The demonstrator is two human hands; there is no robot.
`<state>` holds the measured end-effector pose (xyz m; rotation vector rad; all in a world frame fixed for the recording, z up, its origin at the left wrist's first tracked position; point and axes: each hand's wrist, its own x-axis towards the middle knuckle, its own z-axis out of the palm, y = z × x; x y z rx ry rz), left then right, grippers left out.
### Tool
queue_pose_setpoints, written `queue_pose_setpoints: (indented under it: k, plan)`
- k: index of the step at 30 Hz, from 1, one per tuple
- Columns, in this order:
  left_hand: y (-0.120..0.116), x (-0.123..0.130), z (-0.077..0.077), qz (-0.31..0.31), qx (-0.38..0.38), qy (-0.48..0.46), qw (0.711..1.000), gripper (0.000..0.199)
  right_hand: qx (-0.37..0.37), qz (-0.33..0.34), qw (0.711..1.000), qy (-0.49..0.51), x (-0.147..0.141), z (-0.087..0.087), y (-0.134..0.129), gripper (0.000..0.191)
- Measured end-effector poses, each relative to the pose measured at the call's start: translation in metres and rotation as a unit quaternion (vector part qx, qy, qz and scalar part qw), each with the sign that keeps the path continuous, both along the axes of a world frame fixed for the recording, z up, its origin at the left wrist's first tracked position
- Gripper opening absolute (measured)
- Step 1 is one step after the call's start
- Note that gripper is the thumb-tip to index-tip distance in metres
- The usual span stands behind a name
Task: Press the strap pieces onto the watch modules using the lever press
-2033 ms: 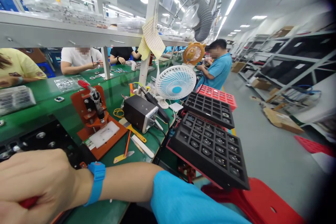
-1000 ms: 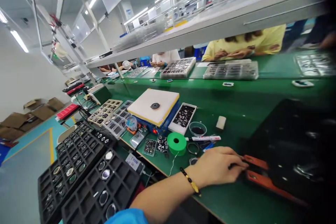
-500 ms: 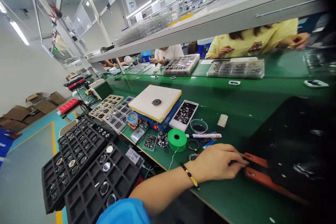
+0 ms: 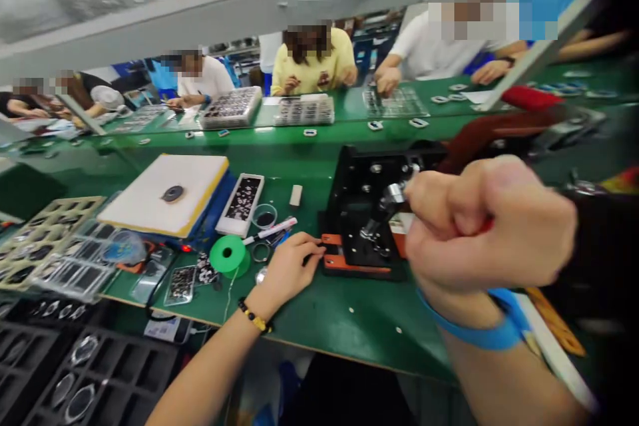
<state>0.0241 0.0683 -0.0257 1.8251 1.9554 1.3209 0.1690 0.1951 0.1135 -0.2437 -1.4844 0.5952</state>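
A black clamping fixture (image 4: 357,213) with orange rails (image 4: 359,267) stands on the green table, a metal toggle linkage (image 4: 392,198) rising from it. My left hand (image 4: 292,266) is closed in a pinch at the fixture's left end, beside the rails. Its fingertips meet a dark part between the rails; what exactly they hold is too small to make out. In the foreground, my right hand (image 4: 492,223) makes a fist around a lever handle at the linkage. Bits of red show between its fingers, and the rest of the handle is hidden.
Left of the fixture are a green tape roll (image 4: 229,255), a marker (image 4: 272,229), a white tray of small parts (image 4: 241,206) and a pad-topped blue device (image 4: 164,196). Watch parts fill black foam trays (image 4: 124,373). Behind the fixture is another red-handled clamp (image 4: 529,98). Co-workers sit opposite.
The view has swung right, bringing the fixture to the middle and my right hand into sight, closed on the lever handle. My left hand stays pinched at the rails' end.
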Motion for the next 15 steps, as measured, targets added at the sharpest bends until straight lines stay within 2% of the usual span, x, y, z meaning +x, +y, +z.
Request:
queue_pose_setpoints:
  k: [3,5,7,9,12,15]
  plan:
    - [-0.001,0.001,0.003,-0.007,0.001,0.007,1.000,0.015,0.051,0.137,0.984,0.101,-0.010,-0.006,0.005,0.049]
    - [-0.002,0.002,0.004,-0.010,-0.002,0.016,1.000,0.015,0.105,0.171,0.972,0.122,-0.015,-0.014,0.010,0.051]
    - [-0.003,0.002,0.005,-0.008,-0.004,0.022,1.000,0.014,0.162,0.163,0.965,0.125,-0.018,-0.024,0.016,0.051]
    - [-0.002,0.002,0.005,-0.003,-0.011,0.023,1.000,0.015,0.185,0.152,0.962,0.128,-0.020,-0.032,0.021,0.049]
    - [0.000,-0.001,0.004,-0.002,-0.014,0.027,1.000,0.016,0.168,0.139,0.965,0.142,-0.023,-0.038,0.024,0.046]
    - [0.001,-0.003,0.002,-0.006,-0.015,0.039,0.999,0.017,0.165,0.120,0.972,0.119,-0.022,-0.036,0.023,0.040]
